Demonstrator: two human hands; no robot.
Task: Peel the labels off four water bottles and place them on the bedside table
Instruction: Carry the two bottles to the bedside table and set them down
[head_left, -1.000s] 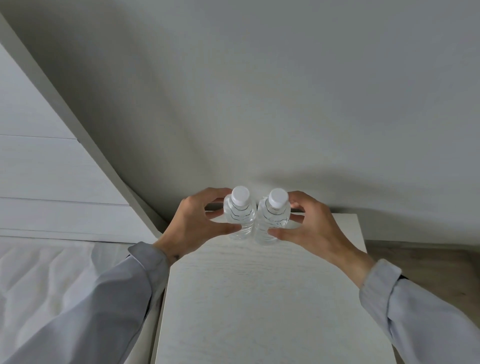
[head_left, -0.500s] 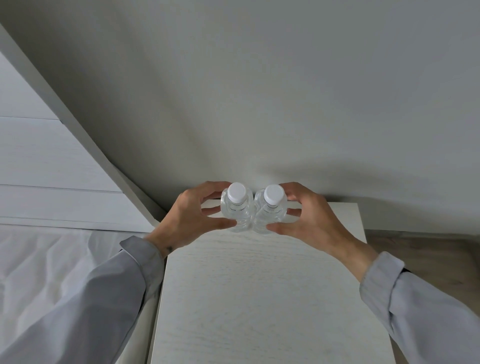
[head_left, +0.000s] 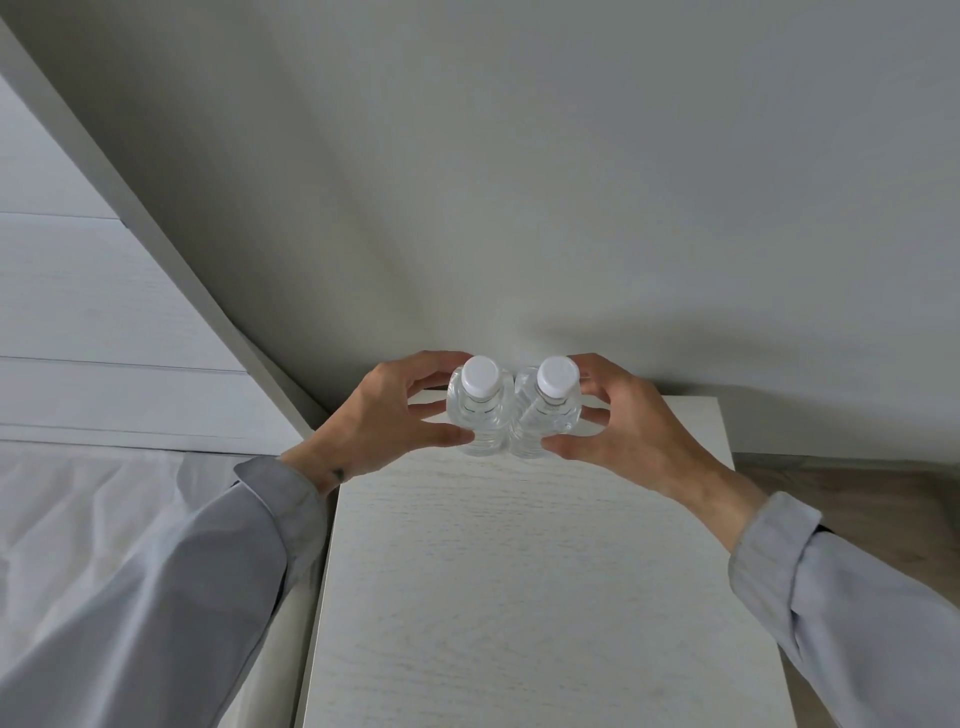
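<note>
**Two Bottles, Two Hands**

Two small water bottles are side by side at the 12 o'clock end of the white bedside table (head_left: 519, 597), close to the grey wall (head_left: 519, 182). The left bottle (head_left: 475, 421) and the right bottle (head_left: 545, 423) touch each other. Both are upright and made of clear plastic. The left cap (head_left: 480, 375) and the right cap (head_left: 557, 375) are white and round. The bottoms of the bottles are down at the table top, but I cannot tell if they sit on it.

The left hand (head_left: 384, 421) comes in from 8 o'clock and holds the left bottle. Its thumb is on the near side and its fingers curl round the far side. The right hand (head_left: 628, 436) comes in from 4 o'clock and holds the right bottle the same way, thumb in front and fingers curled behind.

The left sleeve (head_left: 156, 597) and the right sleeve (head_left: 857, 613) are pale grey. At 9 o'clock from the table lies a crumpled white bed sheet (head_left: 78, 519). Above it, at 10 o'clock, is a white headboard (head_left: 78, 312) made of boards. At 3 o'clock from the table a strip of brown floor (head_left: 857, 493) shows.
</note>
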